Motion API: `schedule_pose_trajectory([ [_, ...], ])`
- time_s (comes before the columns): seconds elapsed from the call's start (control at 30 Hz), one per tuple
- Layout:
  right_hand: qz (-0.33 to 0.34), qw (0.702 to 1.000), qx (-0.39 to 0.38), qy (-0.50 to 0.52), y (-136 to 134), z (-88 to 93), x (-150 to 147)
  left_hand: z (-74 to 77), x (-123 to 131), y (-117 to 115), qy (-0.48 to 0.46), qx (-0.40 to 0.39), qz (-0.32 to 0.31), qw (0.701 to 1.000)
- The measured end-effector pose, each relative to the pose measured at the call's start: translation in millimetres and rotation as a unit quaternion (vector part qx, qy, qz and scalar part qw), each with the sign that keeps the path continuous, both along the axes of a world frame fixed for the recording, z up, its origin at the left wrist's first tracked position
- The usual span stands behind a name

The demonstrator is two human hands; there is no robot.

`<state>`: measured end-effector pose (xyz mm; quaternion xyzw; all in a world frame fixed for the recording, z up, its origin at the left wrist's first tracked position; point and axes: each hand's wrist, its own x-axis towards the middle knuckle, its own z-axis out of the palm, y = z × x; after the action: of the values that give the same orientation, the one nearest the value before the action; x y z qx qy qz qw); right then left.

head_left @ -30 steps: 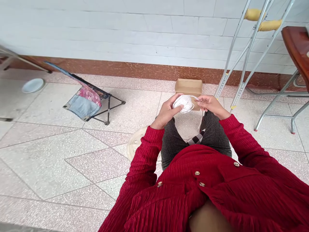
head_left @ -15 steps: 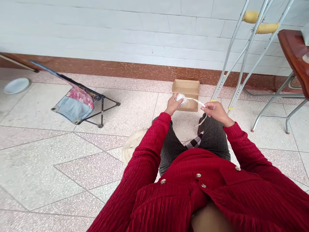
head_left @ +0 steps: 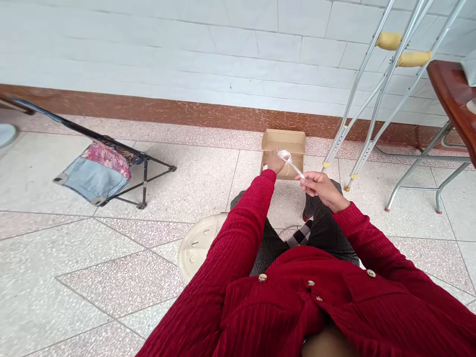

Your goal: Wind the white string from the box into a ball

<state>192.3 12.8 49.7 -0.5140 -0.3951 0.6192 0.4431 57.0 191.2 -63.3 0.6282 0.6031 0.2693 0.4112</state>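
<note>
My left hand point(head_left: 275, 161) is closed around a ball of white yarn point(head_left: 284, 154), held above an open cardboard box point(head_left: 283, 138). Part of the ball is hidden behind the fingers. A white strand point(head_left: 296, 171), flat and ribbon-like, runs taut from the ball down to the right. Its end section is pinched between the thumb and fingers of my right hand point(head_left: 320, 188), which is in front of my knee. Inside the box, a small white thing and a thin pale string show beside and below my left hand.
Two metal crutches point(head_left: 368, 148) with yellow grips lean on the wall to the right of the box. A brown table point(head_left: 451, 94) on metal legs stands at far right. A folding chair point(head_left: 94, 173) is on the left, and a round cream stool point(head_left: 191, 245) by my left leg.
My left hand has turned over and moved slightly right with the ball. My right hand has come closer to it, and the strand between them is shorter and slants more. The view has shifted.
</note>
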Motion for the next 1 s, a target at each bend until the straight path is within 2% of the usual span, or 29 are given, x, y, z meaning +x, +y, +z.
schedule_pose_trajectory([
  [0.1,-0.015,1.000,0.003,-0.003,13,-7.3,-1,4.2,-2,-4,0.002,0.006,-0.030,1.000],
  [0.2,-0.056,0.998,0.002,-0.028,24,-18.5,0,14.7,-5,-22,-0.041,0.002,-0.101,0.994],
  [0.33,-0.076,0.997,-0.011,-0.029,28,-27.5,2,41.0,-14,-53,-0.112,0.019,-0.243,0.963],
  [0.4,-0.064,0.997,-0.003,-0.034,26,-26.9,3,57.0,-21,-63,-0.125,0.027,-0.277,0.952],
  [0.5,-0.028,0.998,0.019,-0.055,18,-23.2,6,79.9,-36,-67,-0.110,0.064,-0.271,0.954],
  [0.67,0.058,0.990,-0.006,-0.127,5,-24.2,27,107.5,-62,-71,-0.099,0.128,-0.169,0.972],
  [0.7,0.049,0.986,-0.001,-0.159,4,-25.5,33,110.7,-66,-75,-0.097,0.131,-0.162,0.973],
  [0.77,-0.013,0.973,0.033,-0.227,4,-27.2,44,114.5,-72,-87,-0.097,0.115,-0.174,0.973],
  [0.87,-0.114,0.945,0.109,-0.287,8,-23.6,51,115.6,-70,-109,-0.135,0.022,-0.234,0.963],
  [0.93,-0.124,0.935,0.154,-0.293,9,-16.5,47,116.8,-63,-122,-0.173,-0.050,-0.271,0.945],
  [1.0,-0.105,0.934,0.184,-0.286,7,-7.7,37,120.3,-52,-130,-0.203,-0.082,-0.293,0.931],
])
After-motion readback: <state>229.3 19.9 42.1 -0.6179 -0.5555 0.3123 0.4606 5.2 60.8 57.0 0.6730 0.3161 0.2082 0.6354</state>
